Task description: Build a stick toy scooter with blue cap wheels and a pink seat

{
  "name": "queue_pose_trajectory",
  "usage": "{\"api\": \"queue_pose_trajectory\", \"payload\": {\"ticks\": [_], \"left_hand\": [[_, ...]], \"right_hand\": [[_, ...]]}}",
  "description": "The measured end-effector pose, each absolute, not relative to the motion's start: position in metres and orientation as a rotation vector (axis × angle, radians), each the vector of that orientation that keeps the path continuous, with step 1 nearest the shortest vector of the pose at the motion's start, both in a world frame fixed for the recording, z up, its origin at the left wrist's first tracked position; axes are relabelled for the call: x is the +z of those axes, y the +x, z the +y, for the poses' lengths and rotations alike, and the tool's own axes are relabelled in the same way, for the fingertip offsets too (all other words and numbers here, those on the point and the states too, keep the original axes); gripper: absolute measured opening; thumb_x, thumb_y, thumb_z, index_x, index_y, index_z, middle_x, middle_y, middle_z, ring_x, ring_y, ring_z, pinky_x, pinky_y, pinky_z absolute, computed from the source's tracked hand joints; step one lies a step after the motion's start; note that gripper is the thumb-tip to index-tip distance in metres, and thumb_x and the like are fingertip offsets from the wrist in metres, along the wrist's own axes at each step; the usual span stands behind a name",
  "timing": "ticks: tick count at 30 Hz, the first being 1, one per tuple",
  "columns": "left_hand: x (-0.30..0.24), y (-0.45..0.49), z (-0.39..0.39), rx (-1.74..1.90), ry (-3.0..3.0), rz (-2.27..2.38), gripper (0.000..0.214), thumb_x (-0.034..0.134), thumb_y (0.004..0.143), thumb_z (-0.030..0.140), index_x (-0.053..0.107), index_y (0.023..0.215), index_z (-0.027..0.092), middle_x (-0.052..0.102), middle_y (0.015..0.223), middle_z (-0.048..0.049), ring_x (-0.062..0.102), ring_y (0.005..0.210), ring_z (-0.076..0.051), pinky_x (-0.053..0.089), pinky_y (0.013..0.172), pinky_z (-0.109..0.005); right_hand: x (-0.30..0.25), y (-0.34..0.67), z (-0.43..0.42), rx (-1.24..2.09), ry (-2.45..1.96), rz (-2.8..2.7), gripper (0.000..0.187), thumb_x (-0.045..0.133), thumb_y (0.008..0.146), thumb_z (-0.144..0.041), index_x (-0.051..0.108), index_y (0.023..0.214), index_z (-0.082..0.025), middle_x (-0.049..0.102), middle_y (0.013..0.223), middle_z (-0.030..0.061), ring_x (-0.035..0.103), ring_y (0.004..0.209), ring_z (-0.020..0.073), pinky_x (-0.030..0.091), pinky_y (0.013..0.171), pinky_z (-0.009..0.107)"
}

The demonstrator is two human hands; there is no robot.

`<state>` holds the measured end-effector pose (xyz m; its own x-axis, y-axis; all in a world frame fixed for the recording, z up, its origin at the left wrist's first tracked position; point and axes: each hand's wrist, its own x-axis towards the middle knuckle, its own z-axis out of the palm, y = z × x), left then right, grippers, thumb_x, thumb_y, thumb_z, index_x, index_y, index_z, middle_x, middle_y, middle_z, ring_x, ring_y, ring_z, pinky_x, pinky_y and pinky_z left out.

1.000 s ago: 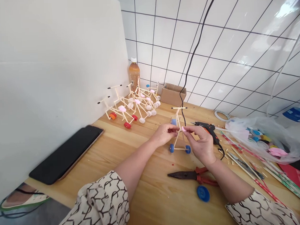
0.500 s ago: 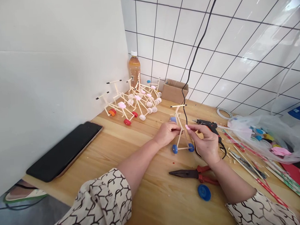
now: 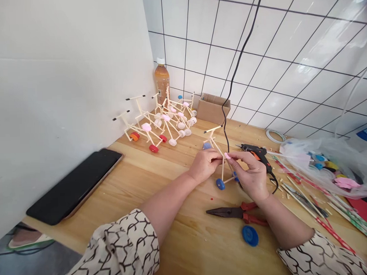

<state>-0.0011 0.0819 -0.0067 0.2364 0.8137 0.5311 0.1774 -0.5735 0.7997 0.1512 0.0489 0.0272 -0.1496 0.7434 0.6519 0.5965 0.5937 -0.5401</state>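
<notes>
A small tricycle model made of thin wooden sticks stands on the table, with blue bottle caps for wheels and black-tipped handlebars. My left hand is closed on its stick frame from the left side. In my right hand, a small pink piece is pinched between thumb and fingertips, at the top of the frame where the sticks meet. Whether the piece touches the sticks I cannot tell. One blue wheel shows at the near side; my right hand partly hides another.
Several similar models stand at the back left by a bottle and a cardboard box. Pliers, a blue cap, a glue gun, a tape roll, a plastic bag and a phone lie around.
The tricycle model has turned, its handlebars now tilted and its wheels shifted. My right hand has brought the pink piece slightly left, to the top of the frame.
</notes>
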Motion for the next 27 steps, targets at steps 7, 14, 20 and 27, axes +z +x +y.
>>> {"api": "queue_pose_trajectory", "payload": {"ticks": [7,14,20,27], "left_hand": [[-0.0056,0.0001,0.0804,1.377,1.934,0.911,0.012,0.063,0.075,0.008,0.072,0.078,0.015,0.069,0.076,-0.0053,0.064,0.072,-0.014,0.051,0.068,-0.023],[-0.0077,0.0003,0.0801,1.374,1.925,0.911,0.012,0.063,0.074,0.008,0.072,0.078,0.015,0.069,0.075,-0.005,0.064,0.072,-0.014,0.051,0.068,-0.024],[-0.0085,0.0004,0.081,1.376,1.928,0.891,0.012,0.064,0.074,0.007,0.072,0.078,0.015,0.069,0.075,-0.0051,0.064,0.072,-0.014,0.051,0.069,-0.024],[-0.0068,-0.0001,0.0801,1.369,1.91,0.892,0.013,0.063,0.075,0.006,0.072,0.078,0.014,0.069,0.076,-0.0055,0.064,0.073,-0.014,0.051,0.07,-0.024]], "right_hand": [[0.0278,0.1503,0.049,0.076,-1.022,-1.909,0.014,0.062,0.08,-0.016,0.068,0.09,-0.023,0.07,0.082,0.0036,0.062,0.075,0.0177,0.049,0.07,0.034],[0.0292,0.1503,0.0471,-0.035,-1.015,-1.943,0.014,0.061,0.08,-0.015,0.068,0.089,-0.023,0.071,0.08,0.0036,0.062,0.073,0.0178,0.048,0.069,0.035],[0.0276,0.1511,0.0478,-0.05,-1.011,-1.954,0.014,0.061,0.08,-0.015,0.068,0.089,-0.023,0.071,0.081,0.0042,0.063,0.073,0.0183,0.048,0.069,0.035],[0.0274,0.1518,0.0454,-0.081,-1.014,-1.982,0.014,0.062,0.079,-0.015,0.068,0.09,-0.022,0.072,0.083,0.0048,0.063,0.075,0.0185,0.048,0.072,0.036]]}}
